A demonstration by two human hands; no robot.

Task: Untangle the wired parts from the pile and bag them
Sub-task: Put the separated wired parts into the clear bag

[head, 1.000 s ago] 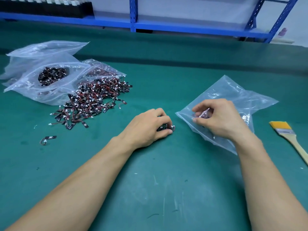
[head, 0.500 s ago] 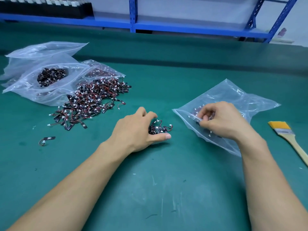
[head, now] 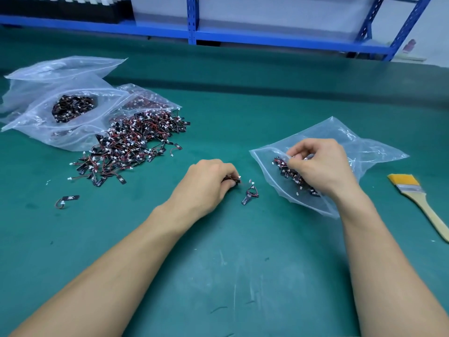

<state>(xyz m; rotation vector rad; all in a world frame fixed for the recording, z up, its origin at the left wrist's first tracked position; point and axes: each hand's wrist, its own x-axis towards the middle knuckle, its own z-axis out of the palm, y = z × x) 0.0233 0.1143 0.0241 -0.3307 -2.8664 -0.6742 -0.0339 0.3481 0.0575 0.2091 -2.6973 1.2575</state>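
Observation:
A tangled pile of small black wired parts [head: 128, 147] with red wires and white plugs lies on the green mat at the left. My left hand [head: 209, 186] rests on the mat at the centre, fingers closed on a few of these parts. One loose part [head: 250, 194] lies just right of it. My right hand [head: 315, 166] pinches the rim of a clear plastic bag [head: 352, 144] that holds several parts near its mouth.
Clear bags [head: 65, 110] with more parts lie at the far left behind the pile. A single stray part [head: 66, 200] sits left of my forearm. A wooden-handled brush [head: 418, 203] lies at the right. Blue shelving [head: 193, 20] runs along the back.
My left hand closed on a small bunch of parts and drew slightly left, leaving one part on the mat. My right hand stayed at the bag mouth, which shifted a little.

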